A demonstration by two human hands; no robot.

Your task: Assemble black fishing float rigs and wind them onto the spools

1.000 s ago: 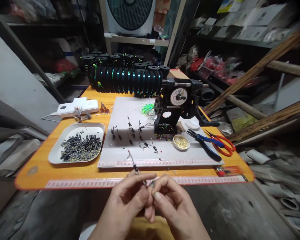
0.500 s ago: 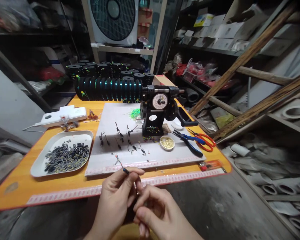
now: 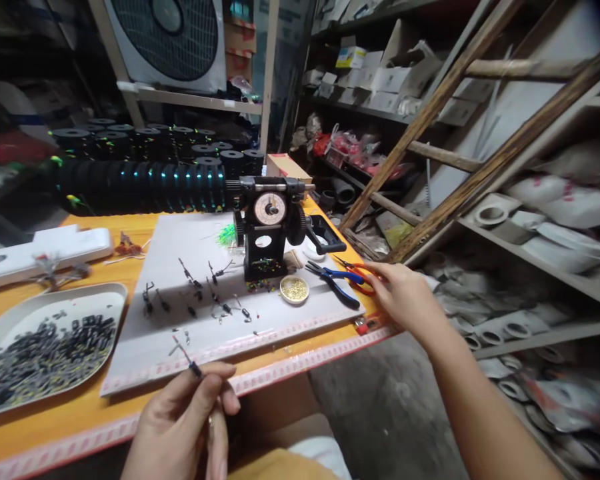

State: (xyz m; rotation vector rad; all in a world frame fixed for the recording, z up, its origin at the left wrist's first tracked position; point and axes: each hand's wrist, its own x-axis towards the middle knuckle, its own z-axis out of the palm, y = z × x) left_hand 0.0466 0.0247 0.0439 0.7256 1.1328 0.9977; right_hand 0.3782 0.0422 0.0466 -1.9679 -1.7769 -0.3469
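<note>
My left hand (image 3: 180,423) is closed, thumb against fingers, on a small dark cylindrical piece (image 3: 195,369). A thin stem with a pale, reddish tip sticks up from that piece. Farther right, my right hand (image 3: 403,293) reaches over the table's right edge with its fingers around the orange handles of the scissors (image 3: 364,279). Beside the scissors lie blue-and-black pliers (image 3: 337,283). Several similar dark pieces with thin stems (image 3: 195,293) stand or lie on the grey board (image 3: 145,353). Many loose dark pieces fill the white tray (image 3: 123,293) at the left.
A black hand-cranked winding machine (image 3: 265,233) stands on the board, with a long row of black spools (image 3: 145,187) at its left. Near it is a round dish (image 3: 307,297) of small gold bits. A wooden ladder (image 3: 430,120) leans at the right before loaded shelves.
My right hand has left my left hand and moved right to the scissors. My left hand keeps the small dark piece. The view has swung to the right.
</note>
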